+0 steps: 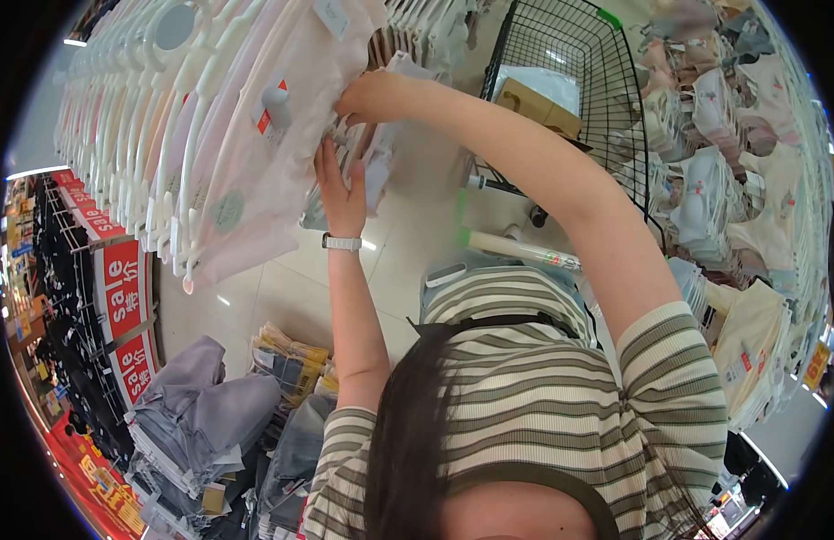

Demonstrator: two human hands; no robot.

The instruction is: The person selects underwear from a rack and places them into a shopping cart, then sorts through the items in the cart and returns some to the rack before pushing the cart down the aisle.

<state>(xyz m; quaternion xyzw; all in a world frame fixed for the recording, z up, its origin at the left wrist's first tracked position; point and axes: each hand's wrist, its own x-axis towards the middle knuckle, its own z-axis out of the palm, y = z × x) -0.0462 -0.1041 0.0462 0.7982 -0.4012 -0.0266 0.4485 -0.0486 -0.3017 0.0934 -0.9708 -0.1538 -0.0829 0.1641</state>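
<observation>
Pale pink garments hang in a dense row on white hangers at the upper left. The nearest pale pink garment has a wavy edge, a red-and-white sticker and a tag. My left hand, with a white watch on its wrist, lies against that edge, fingers stretched out and thumb apart. Just above it, my right hand reaches across from the right with a bent wrist. Its fingers curl at the edge of the same garment; their tips are partly hidden.
A black wire shopping cart holds a brown cardboard piece and a whitish package. Racks of bras stand at the right. Folded grey clothes lie at the lower left, near red sale signs.
</observation>
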